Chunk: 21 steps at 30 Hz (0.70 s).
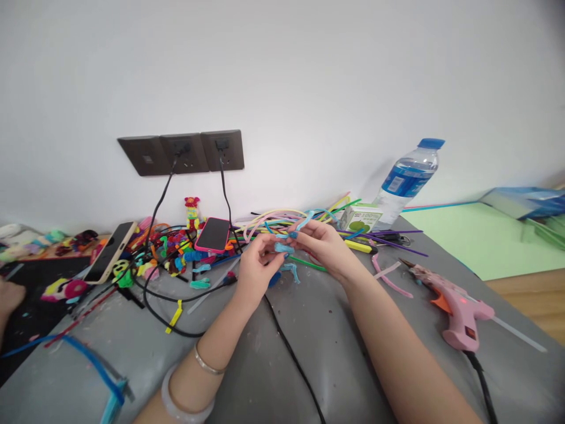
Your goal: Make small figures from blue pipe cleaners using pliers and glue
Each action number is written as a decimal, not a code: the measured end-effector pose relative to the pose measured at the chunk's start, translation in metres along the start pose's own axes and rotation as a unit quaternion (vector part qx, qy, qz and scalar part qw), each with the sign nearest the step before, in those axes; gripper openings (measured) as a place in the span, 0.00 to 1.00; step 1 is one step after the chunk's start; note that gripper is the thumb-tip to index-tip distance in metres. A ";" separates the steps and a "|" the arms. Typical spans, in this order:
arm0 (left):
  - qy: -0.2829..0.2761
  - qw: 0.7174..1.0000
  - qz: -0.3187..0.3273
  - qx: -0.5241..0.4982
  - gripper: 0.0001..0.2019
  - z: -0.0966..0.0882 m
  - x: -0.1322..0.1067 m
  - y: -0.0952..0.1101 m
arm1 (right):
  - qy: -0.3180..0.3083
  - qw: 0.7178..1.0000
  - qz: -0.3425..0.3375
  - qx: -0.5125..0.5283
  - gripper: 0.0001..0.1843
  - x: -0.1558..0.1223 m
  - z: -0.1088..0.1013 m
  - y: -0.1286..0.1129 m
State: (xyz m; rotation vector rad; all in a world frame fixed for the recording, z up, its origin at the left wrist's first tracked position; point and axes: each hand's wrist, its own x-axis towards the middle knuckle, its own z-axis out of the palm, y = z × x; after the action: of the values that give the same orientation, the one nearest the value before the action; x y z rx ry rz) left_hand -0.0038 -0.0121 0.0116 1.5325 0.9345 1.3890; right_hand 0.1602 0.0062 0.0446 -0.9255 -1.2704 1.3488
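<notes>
My left hand [256, 268] and my right hand [325, 246] meet above the middle of the grey table. Between their fingertips is a light blue pipe cleaner [285, 248], bent into a small folded shape, with one end sticking up past the right fingers. Both hands are closed on it in a pinch; the inner side of the fingers is partly hidden. Just below the fingers a bent light blue pipe cleaner piece [291, 271] hangs or lies; I cannot tell whether it joins the held one. Behind the hands spreads a bundle of colourful pipe cleaners [276, 216].
A pink glue gun [463, 312] lies at right, its cord running off the front. A tilted water bottle [406, 182] and a small carton [361, 218] stand behind. Phones [212, 235], black cables [165, 297] and pipe-cleaner figures [192, 213] crowd the left, near another person's hand [9, 294].
</notes>
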 end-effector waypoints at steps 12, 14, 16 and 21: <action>0.019 1.000 -0.006 -0.015 0.12 -0.007 0.005 -0.002 | -0.017 0.995 -0.036 -0.093 0.18 -0.002 0.001 -0.004; 0.021 0.999 -0.013 -0.022 0.12 -0.006 0.005 -0.002 | -0.015 0.993 -0.033 -0.109 0.17 -0.002 0.001 -0.005; 0.021 0.999 -0.023 -0.031 0.13 -0.006 0.004 -0.002 | -0.013 0.992 -0.028 -0.119 0.16 -0.003 0.001 -0.006; 0.011 0.999 -0.023 -0.029 0.12 -0.006 0.003 -0.001 | -0.019 0.992 -0.031 -0.123 0.16 -0.002 0.000 -0.005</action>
State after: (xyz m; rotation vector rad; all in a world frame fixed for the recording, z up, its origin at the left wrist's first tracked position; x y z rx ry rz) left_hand -0.0093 -0.0085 0.0119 1.4469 0.9284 1.3903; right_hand 0.1612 0.0038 0.0489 -1.0230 -1.5069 1.1842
